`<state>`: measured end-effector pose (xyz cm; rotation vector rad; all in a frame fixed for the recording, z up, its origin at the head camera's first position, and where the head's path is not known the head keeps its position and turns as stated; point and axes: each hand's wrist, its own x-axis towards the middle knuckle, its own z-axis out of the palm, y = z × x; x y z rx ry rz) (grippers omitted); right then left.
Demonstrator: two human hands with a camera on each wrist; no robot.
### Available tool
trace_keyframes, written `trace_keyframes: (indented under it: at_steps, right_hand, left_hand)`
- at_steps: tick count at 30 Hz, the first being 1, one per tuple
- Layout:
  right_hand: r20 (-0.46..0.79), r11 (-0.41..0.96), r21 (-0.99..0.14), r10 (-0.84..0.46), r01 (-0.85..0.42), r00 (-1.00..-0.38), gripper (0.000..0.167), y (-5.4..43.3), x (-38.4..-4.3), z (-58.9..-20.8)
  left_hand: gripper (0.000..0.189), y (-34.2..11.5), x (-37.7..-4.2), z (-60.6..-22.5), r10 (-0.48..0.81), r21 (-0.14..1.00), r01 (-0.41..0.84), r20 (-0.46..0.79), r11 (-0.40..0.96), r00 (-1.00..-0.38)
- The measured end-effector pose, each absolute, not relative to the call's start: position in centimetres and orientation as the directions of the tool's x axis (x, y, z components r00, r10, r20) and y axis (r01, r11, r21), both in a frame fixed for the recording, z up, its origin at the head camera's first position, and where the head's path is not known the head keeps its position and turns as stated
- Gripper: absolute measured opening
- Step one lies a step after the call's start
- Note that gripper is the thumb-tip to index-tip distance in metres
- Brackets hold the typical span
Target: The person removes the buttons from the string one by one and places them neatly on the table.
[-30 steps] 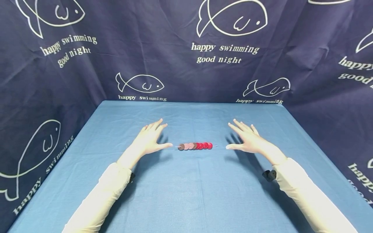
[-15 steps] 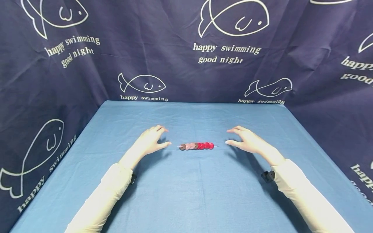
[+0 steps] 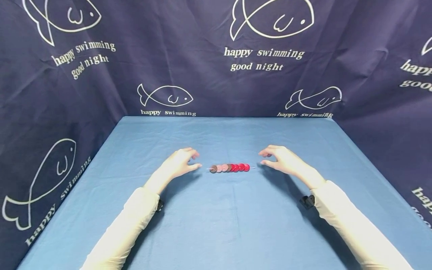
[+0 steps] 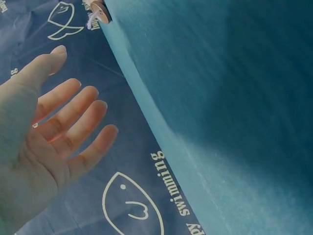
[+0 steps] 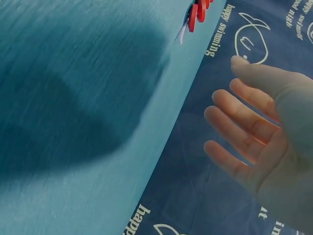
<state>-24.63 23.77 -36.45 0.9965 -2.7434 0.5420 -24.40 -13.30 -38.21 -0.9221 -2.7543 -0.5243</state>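
Note:
A row of round flat discs [image 3: 233, 167], strung on a thin pale cord, lies across the middle of the blue table. From left to right it runs brown, pink, brown, then several red. Just left of the row my left hand [image 3: 179, 163] hovers with loosely bent fingers and nothing in them. My right hand [image 3: 283, 160] mirrors it beyond the row's right end, likewise holding nothing. In the left wrist view a brown disc [image 4: 101, 11] shows with the cord's end beyond the thumb. Red discs [image 5: 201, 11] and a loose cord end [image 5: 182, 33] appear in the right wrist view.
Blue cloth [image 3: 216, 225] covers the table. Dark blue curtains [image 3: 209, 45] with white fish and lettering close in the back and both sides. A small black device [image 3: 307, 201] sits at the right wrist, and another [image 3: 160, 205] at the left.
Both hands have bent their once-spread fingers. The left hand has moved slightly right and the right hand slightly left, closer to the row's ends. The discs lie as before.

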Motion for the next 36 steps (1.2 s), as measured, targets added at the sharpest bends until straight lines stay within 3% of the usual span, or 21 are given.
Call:
trace_keyframes:
  at_steps: [14, 24, 36]
  right_hand:
    - [0.248, 0.689, -0.287, -0.617, -0.665, -0.747, 0.028, 22.7, -24.9, -36.9]
    - [0.246, 0.669, -0.286, -0.64, -0.686, -0.728, 0.028, 21.5, -25.1, -37.2]
    - [0.197, 0.689, -0.292, -0.635, -0.663, -0.747, 0.028, 20.5, -25.4, -37.9]
  left_hand:
    - [0.017, -12.5, -25.0, -38.4, 0.618, 0.333, 0.679, 0.282, 0.654, -0.734]
    - [0.017, -12.2, -25.3, -38.5, 0.617, 0.369, 0.641, 0.198, 0.673, -0.762]
    - [0.015, -11.6, -25.6, -39.4, 0.637, 0.379, 0.631, 0.125, 0.677, -0.76]
